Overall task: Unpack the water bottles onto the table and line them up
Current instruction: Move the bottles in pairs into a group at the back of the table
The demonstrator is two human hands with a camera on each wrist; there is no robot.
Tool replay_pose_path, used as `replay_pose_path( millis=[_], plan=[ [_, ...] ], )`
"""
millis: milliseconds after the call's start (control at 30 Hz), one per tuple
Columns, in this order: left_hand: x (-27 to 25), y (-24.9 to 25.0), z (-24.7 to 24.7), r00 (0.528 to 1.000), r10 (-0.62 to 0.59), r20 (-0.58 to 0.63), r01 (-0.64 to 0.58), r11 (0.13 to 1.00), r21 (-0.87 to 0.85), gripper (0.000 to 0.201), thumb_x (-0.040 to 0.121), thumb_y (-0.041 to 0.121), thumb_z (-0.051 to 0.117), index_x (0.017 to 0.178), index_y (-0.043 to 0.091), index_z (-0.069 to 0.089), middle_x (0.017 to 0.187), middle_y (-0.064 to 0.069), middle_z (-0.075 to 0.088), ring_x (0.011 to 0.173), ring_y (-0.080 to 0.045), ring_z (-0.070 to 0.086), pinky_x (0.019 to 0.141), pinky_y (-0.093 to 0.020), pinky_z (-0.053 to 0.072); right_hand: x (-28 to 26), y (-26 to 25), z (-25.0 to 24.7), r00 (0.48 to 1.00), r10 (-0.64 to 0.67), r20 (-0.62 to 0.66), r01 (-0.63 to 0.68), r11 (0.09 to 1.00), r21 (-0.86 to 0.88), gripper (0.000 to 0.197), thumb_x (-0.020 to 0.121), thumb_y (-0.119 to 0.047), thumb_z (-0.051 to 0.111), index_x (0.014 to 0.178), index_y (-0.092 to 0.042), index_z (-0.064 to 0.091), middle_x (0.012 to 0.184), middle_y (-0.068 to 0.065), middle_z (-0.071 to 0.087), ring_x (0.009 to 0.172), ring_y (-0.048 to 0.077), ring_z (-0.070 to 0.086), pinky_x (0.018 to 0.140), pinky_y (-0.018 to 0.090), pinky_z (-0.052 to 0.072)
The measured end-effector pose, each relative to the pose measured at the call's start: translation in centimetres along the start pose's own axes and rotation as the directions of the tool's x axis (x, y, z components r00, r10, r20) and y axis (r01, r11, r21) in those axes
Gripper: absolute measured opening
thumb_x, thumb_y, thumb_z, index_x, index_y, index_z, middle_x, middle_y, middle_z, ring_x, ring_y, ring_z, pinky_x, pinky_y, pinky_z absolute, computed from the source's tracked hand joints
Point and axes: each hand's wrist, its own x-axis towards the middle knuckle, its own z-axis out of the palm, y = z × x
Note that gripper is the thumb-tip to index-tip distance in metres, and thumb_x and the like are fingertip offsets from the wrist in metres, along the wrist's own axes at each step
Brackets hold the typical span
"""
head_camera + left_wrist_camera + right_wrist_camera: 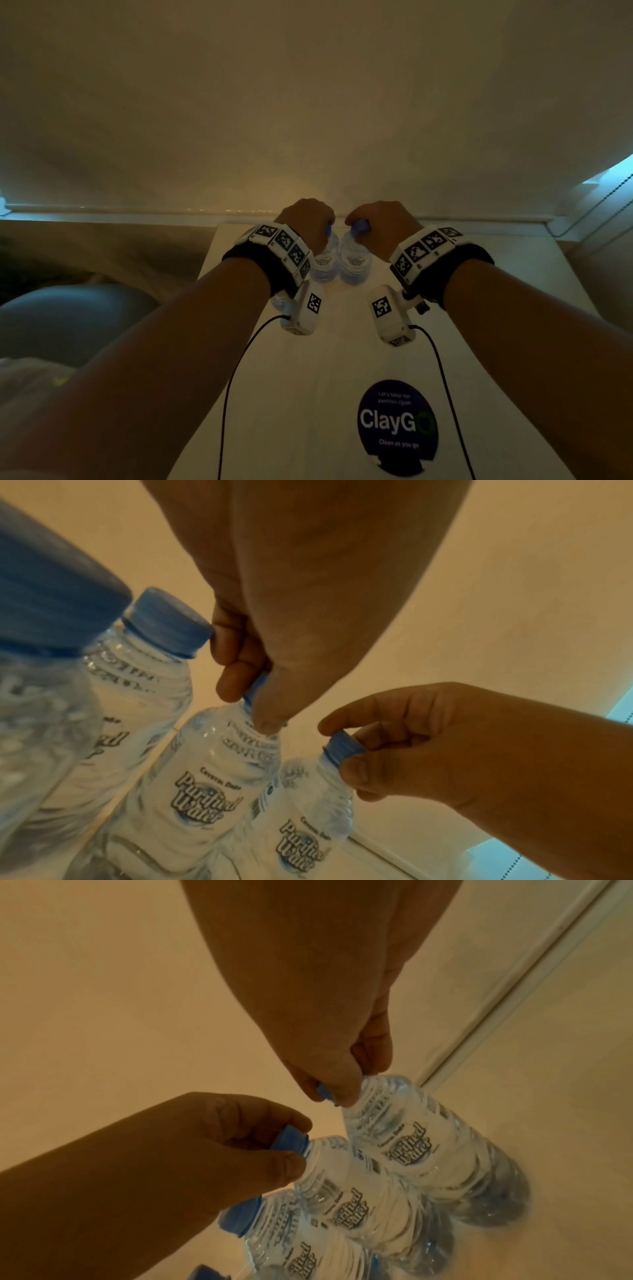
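Two clear water bottles with blue caps stand side by side near the far edge of the white table. My left hand pinches the cap of the left bottle. My right hand pinches the cap of the right bottle. Both bottles stand upright with their bases on the table. In the left wrist view two more bottles, one and a nearer one, stand in a row to the left. One of these is partly hidden under my left wrist.
A round dark ClayGo sticker lies on the near part of the table. A pale blind and a sill rail close off the far side. A grey rounded seat is off the table's left edge.
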Motion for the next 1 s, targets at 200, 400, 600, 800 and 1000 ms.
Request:
replay_pose_path(
  millis=[200,400,600,800,1000],
  plan=[
    [-0.3,0.6,-0.3,0.999,-0.033,0.037,0.031,0.998,0.05,0.026,0.085,0.013,0.056,0.109,0.009,0.065,0.109,-0.016,0.061,0.1,-0.035,0.06,0.085,-0.044,0.053,-0.1,0.2,0.1,1.0,0.021,-0.001,-0.021,1.0,0.006,0.031,0.086,-0.016,0.056,0.115,-0.012,0.064,0.12,0.009,0.066,0.11,0.027,0.06,0.096,0.035,0.046],
    [-2.1,0.7,-1.3,0.997,-0.068,-0.024,0.067,0.997,-0.049,0.039,0.088,0.024,0.052,0.126,0.013,0.052,0.122,-0.013,0.051,0.114,-0.033,0.052,0.098,-0.044,0.045,-0.9,0.5,0.7,0.999,0.04,0.023,-0.043,0.988,0.15,0.048,0.079,-0.014,0.064,0.126,-0.019,0.055,0.096,0.008,0.062,0.093,0.027,0.058,0.086,0.037,0.048],
    [-7.2,0.8,-3.6,0.991,-0.072,-0.11,0.057,0.989,-0.14,0.05,0.086,0.029,0.057,0.133,0.019,0.046,0.123,-0.01,0.048,0.117,-0.028,0.048,0.1,-0.041,0.041,-4.0,-0.7,-0.7,0.999,0.054,0.003,-0.054,0.994,0.099,0.056,0.075,-0.029,0.066,0.129,-0.033,0.049,0.117,0.008,0.056,0.106,0.025,0.058,0.09,0.033,0.048],
    [-15.5,0.9,-5.2,0.972,-0.109,-0.207,0.056,0.967,-0.247,0.045,0.086,0.03,0.061,0.129,0.021,0.051,0.118,-0.006,0.053,0.108,-0.023,0.053,0.095,-0.031,0.038,-11.1,-3.4,-4.3,1.0,-0.023,0.005,0.023,0.999,0.047,0.029,0.085,-0.017,0.061,0.113,-0.014,0.064,0.114,0.01,0.061,0.098,0.026,0.061,0.079,0.022,0.041],
    [-24.2,2.2,-4.9,0.975,-0.092,-0.2,0.037,0.963,-0.266,0.036,0.085,0.035,0.063,0.119,0.024,0.057,0.104,0.001,0.06,0.095,-0.016,0.058,0.084,-0.027,0.044,-19.6,-5.3,-5.3,0.988,-0.009,0.156,-0.011,0.991,0.132,0.031,0.082,-0.029,0.066,0.112,-0.032,0.061,0.1,-0.007,0.058,0.084,0.011,0.06,0.085,0.031,0.052]
  ],
)
